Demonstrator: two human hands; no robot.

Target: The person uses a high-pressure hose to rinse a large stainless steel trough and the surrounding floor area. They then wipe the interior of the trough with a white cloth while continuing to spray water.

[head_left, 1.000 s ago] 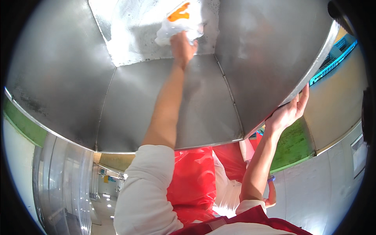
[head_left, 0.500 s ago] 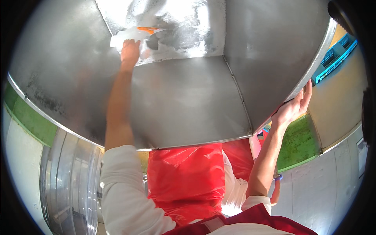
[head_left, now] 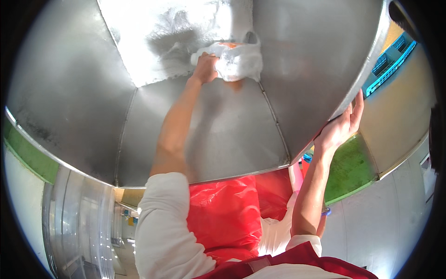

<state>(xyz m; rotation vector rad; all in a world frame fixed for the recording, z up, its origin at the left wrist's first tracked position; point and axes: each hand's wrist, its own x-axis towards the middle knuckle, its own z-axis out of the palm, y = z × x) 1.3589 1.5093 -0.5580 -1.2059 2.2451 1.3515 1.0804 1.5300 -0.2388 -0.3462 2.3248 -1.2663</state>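
Note:
My left hand (head_left: 206, 68) reaches deep into a large metal tub (head_left: 200, 135) and is closed on a translucent white plastic scoop (head_left: 234, 63) with an orange patch. The scoop looks like a cut-open bottle and is at the right bottom corner of the tub, with suds around it. Foamy liquid (head_left: 158, 42) covers part of the shiny bottom. My right hand (head_left: 335, 130) holds the tub's right rim from outside, fingers stretched up along it; its thumb is hidden.
A red plastic apron (head_left: 223, 214) covers my front, near the tub's edge. Outside the tub at right are a blue crate (head_left: 389, 65) and a green surface (head_left: 350, 169). Clear plastic strips (head_left: 76, 223) hang at lower left. Behind my right forearm, another person's pink sleeve partly shows.
My left hand has swept the scoop rightward across the tub bottom, from the left part to the right corner. My right hand stays on the rim. The view has shifted slightly.

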